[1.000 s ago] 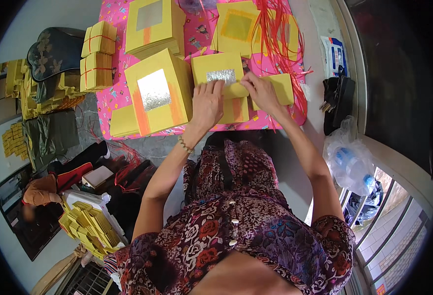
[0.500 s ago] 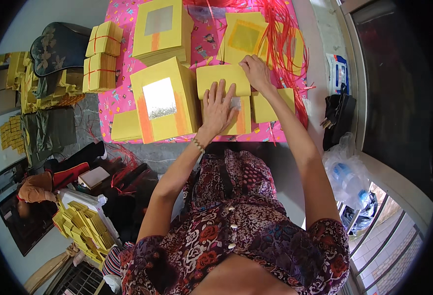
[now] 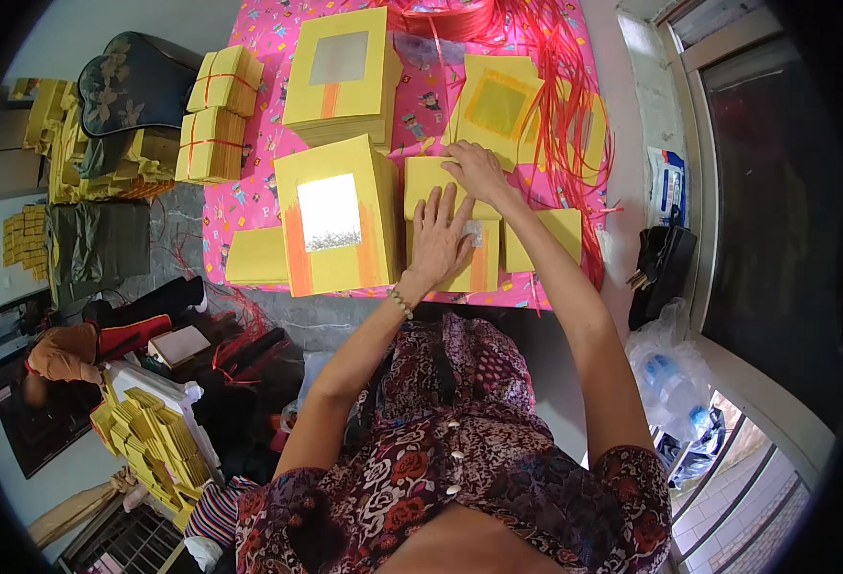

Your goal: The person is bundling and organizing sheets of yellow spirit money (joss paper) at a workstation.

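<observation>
A yellow paper sheet (image 3: 423, 179) lies folded over on a low pile of yellow paper (image 3: 481, 271) with orange bands and a silver patch, at the table's near edge. My left hand (image 3: 435, 251) rests flat on it, fingers spread across its near edge. My right hand (image 3: 479, 176) is on the folded sheet's far edge, its fingers lying along the fold and holding nothing. Just left stands a tall stack of yellow paper (image 3: 376, 206) topped by a silver square. More yellow paper (image 3: 544, 239) sits under my right forearm.
The table has a pink patterned cover (image 3: 249, 206). Behind stands another yellow paper stack (image 3: 383, 81); red-tied bundles (image 3: 213, 143) sit at the left edge. Red plastic strings (image 3: 570, 124) hang over sheets at the right. A dark padded chair back (image 3: 134, 86) is beyond the table's left.
My right hand has slid left along the far edge of the folded sheet. My left hand stays flat on the paper. The whole view has shifted slightly.
</observation>
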Available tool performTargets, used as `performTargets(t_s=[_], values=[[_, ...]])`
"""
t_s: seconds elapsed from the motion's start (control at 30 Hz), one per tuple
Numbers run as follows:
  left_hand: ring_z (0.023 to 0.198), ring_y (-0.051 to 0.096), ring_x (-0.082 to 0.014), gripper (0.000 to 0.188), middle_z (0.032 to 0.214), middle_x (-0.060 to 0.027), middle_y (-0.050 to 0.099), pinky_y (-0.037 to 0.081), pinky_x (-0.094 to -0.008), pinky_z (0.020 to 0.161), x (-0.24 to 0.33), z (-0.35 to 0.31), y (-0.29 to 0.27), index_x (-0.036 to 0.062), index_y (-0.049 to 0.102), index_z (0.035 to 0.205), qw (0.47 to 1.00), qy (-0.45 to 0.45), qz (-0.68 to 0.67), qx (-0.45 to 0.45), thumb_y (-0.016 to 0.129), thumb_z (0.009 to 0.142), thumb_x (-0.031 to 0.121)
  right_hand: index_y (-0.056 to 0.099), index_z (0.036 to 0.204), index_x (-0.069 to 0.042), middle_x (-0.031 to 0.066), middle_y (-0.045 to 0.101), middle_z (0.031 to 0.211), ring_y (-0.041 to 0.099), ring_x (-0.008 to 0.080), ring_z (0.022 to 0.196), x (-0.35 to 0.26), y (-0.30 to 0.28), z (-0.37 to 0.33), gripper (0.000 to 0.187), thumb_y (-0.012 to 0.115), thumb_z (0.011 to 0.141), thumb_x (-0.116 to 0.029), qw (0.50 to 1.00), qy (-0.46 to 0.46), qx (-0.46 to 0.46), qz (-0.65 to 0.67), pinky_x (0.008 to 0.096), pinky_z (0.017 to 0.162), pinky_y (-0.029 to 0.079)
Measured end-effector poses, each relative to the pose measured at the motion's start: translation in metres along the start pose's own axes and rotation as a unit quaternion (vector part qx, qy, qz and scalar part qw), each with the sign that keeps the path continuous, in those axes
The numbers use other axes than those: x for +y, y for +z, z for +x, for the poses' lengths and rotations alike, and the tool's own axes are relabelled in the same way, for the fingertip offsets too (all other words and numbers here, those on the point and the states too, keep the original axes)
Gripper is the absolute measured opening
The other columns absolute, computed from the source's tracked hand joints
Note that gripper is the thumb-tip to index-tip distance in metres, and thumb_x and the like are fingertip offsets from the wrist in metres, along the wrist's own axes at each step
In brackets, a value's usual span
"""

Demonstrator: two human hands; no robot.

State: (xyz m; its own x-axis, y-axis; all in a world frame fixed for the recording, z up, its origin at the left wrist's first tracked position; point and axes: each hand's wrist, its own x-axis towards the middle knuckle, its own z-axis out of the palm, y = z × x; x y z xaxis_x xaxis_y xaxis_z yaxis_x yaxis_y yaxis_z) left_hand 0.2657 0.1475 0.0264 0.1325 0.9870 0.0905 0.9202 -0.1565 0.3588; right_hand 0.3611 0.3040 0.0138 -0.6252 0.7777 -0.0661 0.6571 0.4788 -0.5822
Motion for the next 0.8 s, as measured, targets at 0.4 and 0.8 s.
performTargets(t_s=[0.4, 0.8], values=[[0.140, 0.020, -0.0423, 0.075, 0.147, -0.0276, 0.027, 0.013, -0.0552, 0.114, 0.006, -0.005, 0.002, 0.0120, 0.036, 0.146, 0.999, -0.014, -0.052, 0.005, 0.064, 0.082, 0.037, 0.060, 0.115, -0.010, 0.0094, 0.059, 0.106, 0.056, 0.0315, 0.105, -0.013, 0.001, -0.010, 0.030, 0.059, 0.091, -0.027, 0.999, -0.017, 0.029, -0.007, 0.0472, 0.090, 0.044], [0.139, 0.022, -0.0434, 0.071, 0.152, -0.0201, 0.028, 0.016, -0.0586, 0.110, 0.005, -0.009, -0.001, 0.0132, 0.046, 0.140, 1.000, 0.007, -0.014, -0.010, 0.059, 0.082, 0.051, 0.061, 0.112, -0.008, 0.0143, 0.056, 0.108, 0.054, 0.0311, 0.107, -0.021, 0.003, -0.017, 0.028, 0.064, 0.087, -0.019, 0.998, 0.014, 0.066, -0.016, 0.0436, 0.094, 0.043]])
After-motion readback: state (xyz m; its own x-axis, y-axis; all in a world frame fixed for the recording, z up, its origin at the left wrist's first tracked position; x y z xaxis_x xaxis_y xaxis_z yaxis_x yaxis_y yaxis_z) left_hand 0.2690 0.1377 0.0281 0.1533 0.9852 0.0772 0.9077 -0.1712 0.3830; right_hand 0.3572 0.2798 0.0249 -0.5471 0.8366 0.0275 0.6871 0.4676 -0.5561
